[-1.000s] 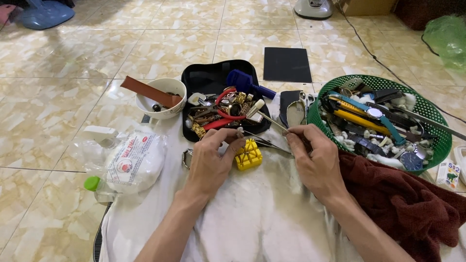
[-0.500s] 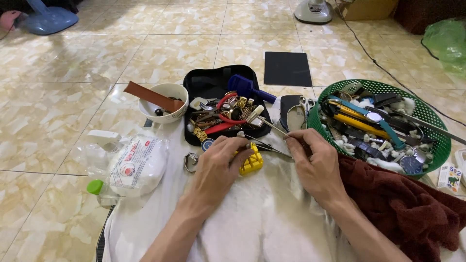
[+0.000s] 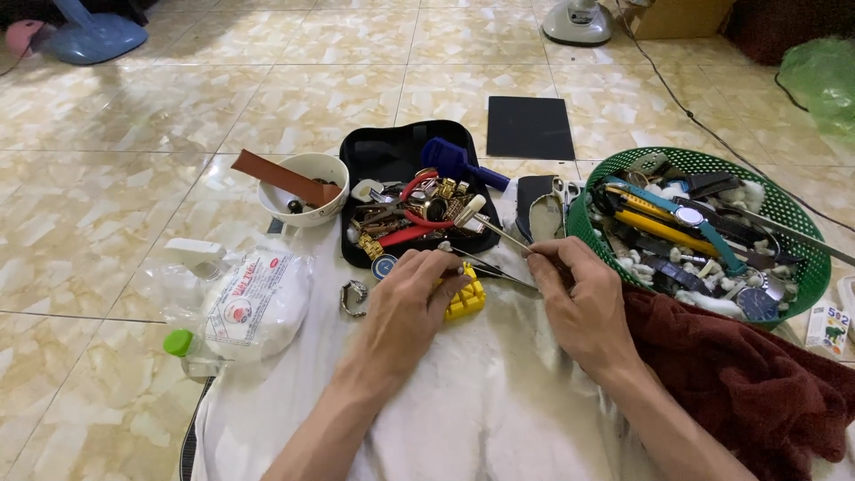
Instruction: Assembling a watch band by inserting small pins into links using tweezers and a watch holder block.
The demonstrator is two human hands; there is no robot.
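Both hands meet over the yellow block on the white cloth, thin tool bridging them.

We see our left hand (image 3: pixel 405 307) curled over the yellow holder block (image 3: pixel 467 301), fingers closed on it and pinning it to the white cloth (image 3: pixel 463 410). Our right hand (image 3: pixel 579 298) pinches a thin metal tool (image 3: pixel 499 270) narrow; its long axis runs left-right, tip toward the block, just left of our right fingertips. Left hand is nearer. Black tool tray (image 3: pixel 392 151) lies beyond, green basket (image 3: pixel 802 240) to the right.

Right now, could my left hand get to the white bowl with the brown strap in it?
Probably yes: the left hand is on the yellow block, and only bare white cloth separates it from the bowl.
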